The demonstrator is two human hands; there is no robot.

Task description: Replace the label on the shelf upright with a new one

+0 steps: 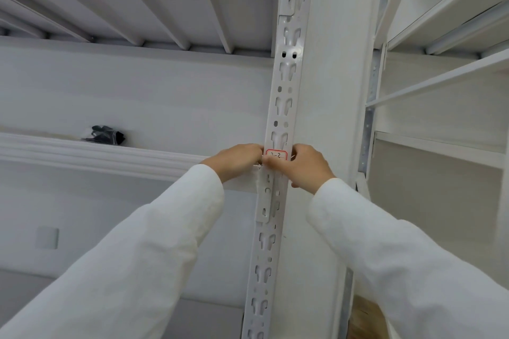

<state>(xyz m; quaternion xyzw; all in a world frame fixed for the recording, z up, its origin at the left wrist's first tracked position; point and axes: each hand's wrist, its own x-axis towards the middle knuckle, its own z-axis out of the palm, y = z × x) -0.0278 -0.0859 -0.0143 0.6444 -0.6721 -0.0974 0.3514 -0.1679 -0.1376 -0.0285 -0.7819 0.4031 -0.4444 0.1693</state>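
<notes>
Two hands are working at one spot: we are holding a small red-bordered label (276, 155) against the front face of the slotted white shelf upright (283, 96), level with the shelf beam (110, 155) on the left. Our left hand (237, 160) is curling at the label's left edge, fingers bunched together; what they are pinching, if anything, we cannot tell. Our right hand (305, 166) is reaching across from the right, its thumb (271, 164) pressing along the label's lower edge. Whether this is the old label or the new one is not clear. If we are sticking it, we are wanting it square between the slots, smoothed from the middle outward; if peeling, lifting a corner slowly.
</notes>
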